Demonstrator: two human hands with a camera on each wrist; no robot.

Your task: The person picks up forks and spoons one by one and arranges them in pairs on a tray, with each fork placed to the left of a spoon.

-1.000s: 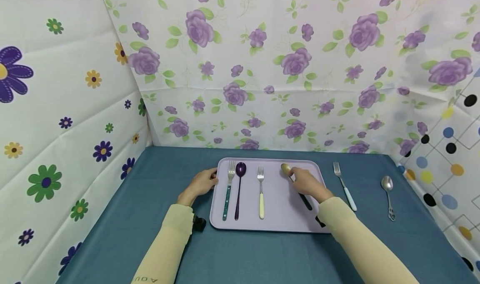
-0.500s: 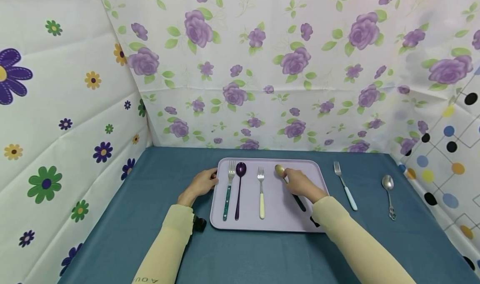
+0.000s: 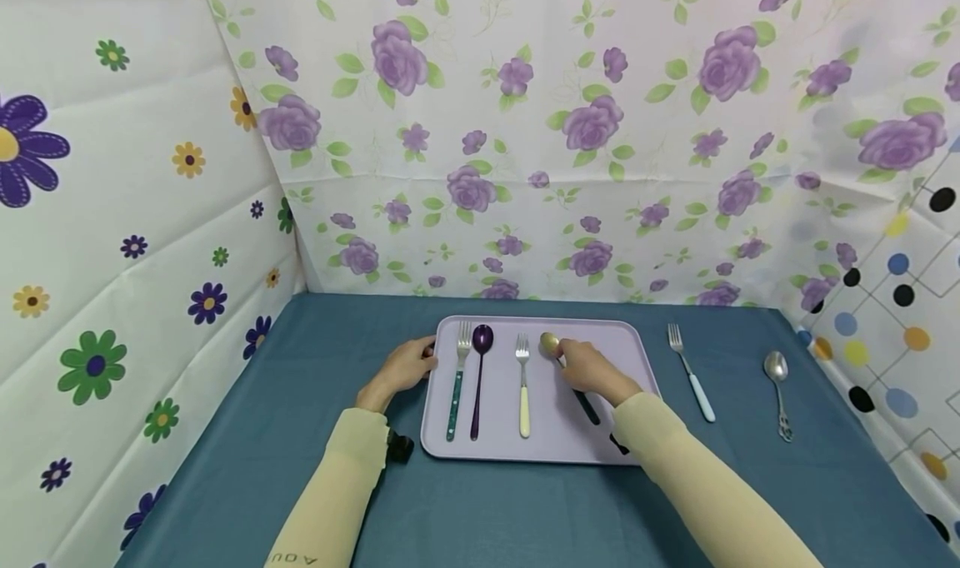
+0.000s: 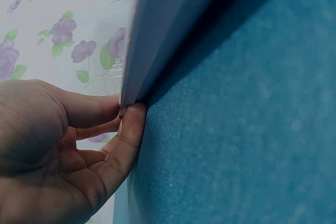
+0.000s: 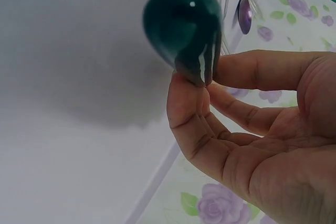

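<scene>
My left hand (image 3: 405, 366) pinches the left rim of the lilac tray (image 3: 562, 445) between thumb and fingers; the left wrist view shows the tray edge (image 4: 139, 51) in that pinch. Over the tray's right half, my right hand (image 3: 592, 368) holds a spoon with a gold bowl (image 3: 549, 342) and a dark green handle (image 3: 587, 407). In the right wrist view the rounded handle end (image 5: 181, 19) points at the camera, with thumb and fingers closed on it. Left of it on the tray lie a yellow-handled fork (image 3: 524, 410), a purple spoon (image 3: 476, 393) and a green-handled fork (image 3: 454, 401).
Right of the tray, on the blue tablecloth (image 3: 525, 518), lie a fork with a pale blue handle (image 3: 701, 396) and an ornate silver spoon (image 3: 777, 368). Flowered cloth (image 3: 517, 160) hangs behind the table, with patterned cloths at both sides.
My right hand has moved left across the tray with the gold-bowled spoon, closer to the yellow-handled fork. The left hand and the tray have stayed in place.
</scene>
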